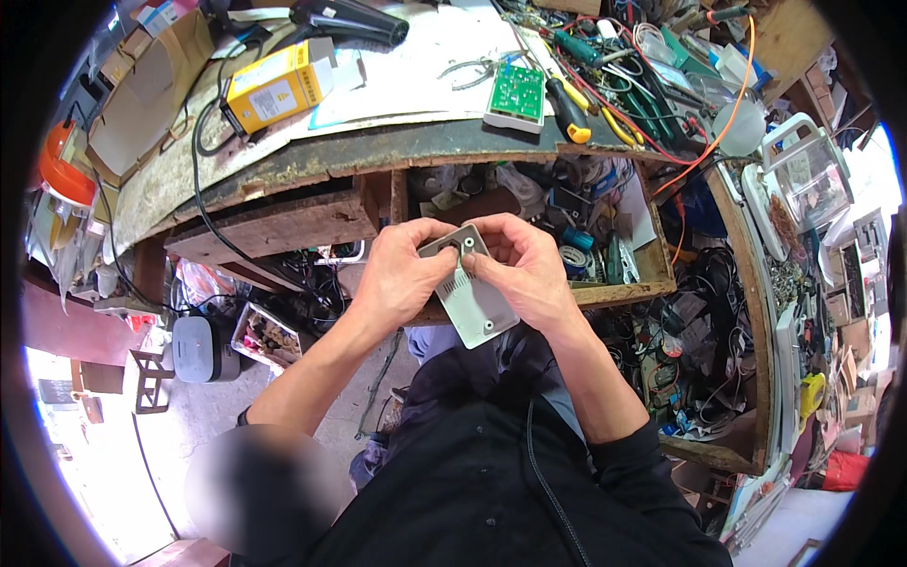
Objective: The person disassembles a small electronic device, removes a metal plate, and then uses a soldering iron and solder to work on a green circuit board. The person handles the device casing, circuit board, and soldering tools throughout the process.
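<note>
Between both hands I hold a light grey plastic housing half (474, 307), tilted, with slots in its middle and screw posts near its corners. My left hand (402, 269) grips its upper left edge, the thumb pressed on the inside face. Round its upper right edge curl the fingers of my right hand (524, 269), that thumb also on the inner face. Whether something small sits under the thumbs is hidden. Beyond, on the bench, a green circuit board (520, 92) rests in a pale case, beside a yellow-and-black screwdriver (570, 111).
Below my hands an open drawer (624, 291) holds tapes, tools and loose parts. On the bench (274, 156) are a yellow box (274, 90), pliers (470, 74) and a heap of wires and tools. A black cable (197, 194) hangs over its front edge. Cluttered shelving stands at right.
</note>
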Action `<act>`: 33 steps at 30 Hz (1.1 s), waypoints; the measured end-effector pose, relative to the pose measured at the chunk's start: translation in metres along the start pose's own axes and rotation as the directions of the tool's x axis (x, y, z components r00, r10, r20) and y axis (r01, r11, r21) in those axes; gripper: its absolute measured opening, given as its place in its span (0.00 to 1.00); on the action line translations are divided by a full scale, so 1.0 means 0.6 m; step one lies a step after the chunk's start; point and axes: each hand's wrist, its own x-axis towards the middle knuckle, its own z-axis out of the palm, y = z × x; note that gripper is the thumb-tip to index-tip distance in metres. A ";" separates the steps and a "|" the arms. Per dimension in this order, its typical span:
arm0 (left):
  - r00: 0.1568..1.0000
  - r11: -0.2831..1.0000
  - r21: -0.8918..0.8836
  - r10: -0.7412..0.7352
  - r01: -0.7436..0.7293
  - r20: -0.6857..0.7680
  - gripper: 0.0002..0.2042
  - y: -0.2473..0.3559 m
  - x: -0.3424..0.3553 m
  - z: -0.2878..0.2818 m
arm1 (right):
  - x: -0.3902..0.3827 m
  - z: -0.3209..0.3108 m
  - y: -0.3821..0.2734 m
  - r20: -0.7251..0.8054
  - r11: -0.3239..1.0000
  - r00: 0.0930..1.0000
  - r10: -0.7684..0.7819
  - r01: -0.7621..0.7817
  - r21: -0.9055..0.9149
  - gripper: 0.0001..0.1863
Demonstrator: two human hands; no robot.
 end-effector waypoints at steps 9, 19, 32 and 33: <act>0.993 0.996 0.049 0.080 -0.076 -0.084 0.15 -0.005 -0.005 0.008 | -0.004 0.005 0.000 -0.011 0.999 0.999 -0.040 0.040 -0.007 0.19; 0.984 0.985 0.159 0.093 -0.069 -0.151 0.13 0.025 -0.012 0.019 | -0.012 0.009 0.001 -0.039 0.996 0.996 -0.076 0.077 0.042 0.19; 0.983 0.978 -0.203 0.008 -0.046 -0.184 0.17 0.021 0.006 0.012 | -0.003 0.034 -0.015 -0.170 0.982 0.972 -0.163 0.176 0.067 0.19; 0.984 0.968 -0.253 -0.038 -0.007 -0.173 0.16 0.027 0.004 0.012 | -0.004 0.036 -0.016 -0.172 0.980 0.971 -0.167 0.183 0.081 0.20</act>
